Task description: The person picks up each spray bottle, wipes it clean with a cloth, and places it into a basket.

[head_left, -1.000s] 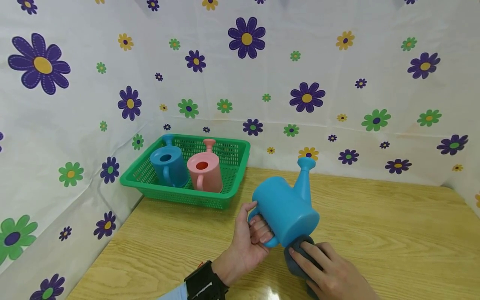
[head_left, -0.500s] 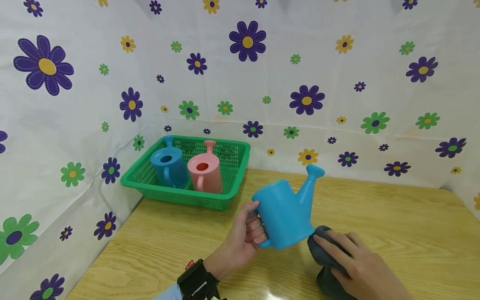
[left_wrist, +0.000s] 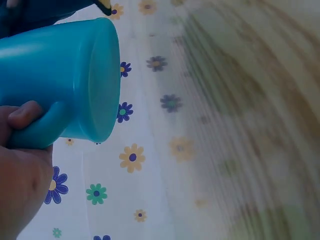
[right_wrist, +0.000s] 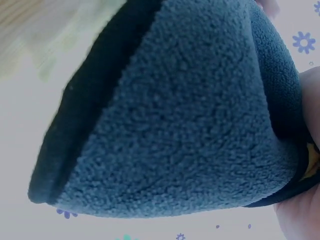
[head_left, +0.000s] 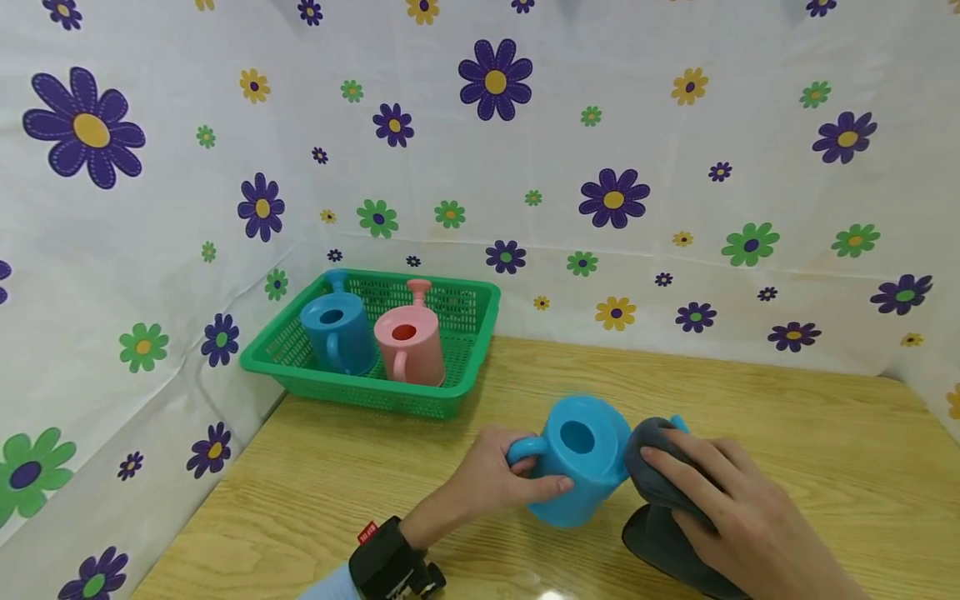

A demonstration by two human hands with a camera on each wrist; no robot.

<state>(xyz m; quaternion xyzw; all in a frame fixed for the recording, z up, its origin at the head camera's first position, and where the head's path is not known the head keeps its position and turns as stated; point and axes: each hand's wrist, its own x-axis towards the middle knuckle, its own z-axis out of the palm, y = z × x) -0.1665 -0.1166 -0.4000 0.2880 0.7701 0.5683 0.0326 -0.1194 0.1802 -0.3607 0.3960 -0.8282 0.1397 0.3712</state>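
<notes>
A light blue watering can (head_left: 573,492) is held by its handle in my left hand (head_left: 498,471), thumb laid along its side. Its round top opening faces up toward the head camera, and most of the spout is hidden. My right hand (head_left: 742,508) grips a folded dark grey cloth (head_left: 660,467) against the can's right side, by the spout. In the left wrist view the can (left_wrist: 45,65) shows its base and handle, with fingers round the handle. Fuzzy cloth (right_wrist: 185,115) fills most of the right wrist view.
At the back left, a green plastic basket (head_left: 480,350) stands on the wooden table (head_left: 337,500). In it are a darker blue watering can (head_left: 352,342) and a pink watering can (head_left: 420,342). A white flowered sheet (head_left: 540,150) hangs behind and to the left.
My left hand has lowered and turned the can, so its top opening now faces the head camera. My right hand has moved the cloth from the base to the side near the spout.
</notes>
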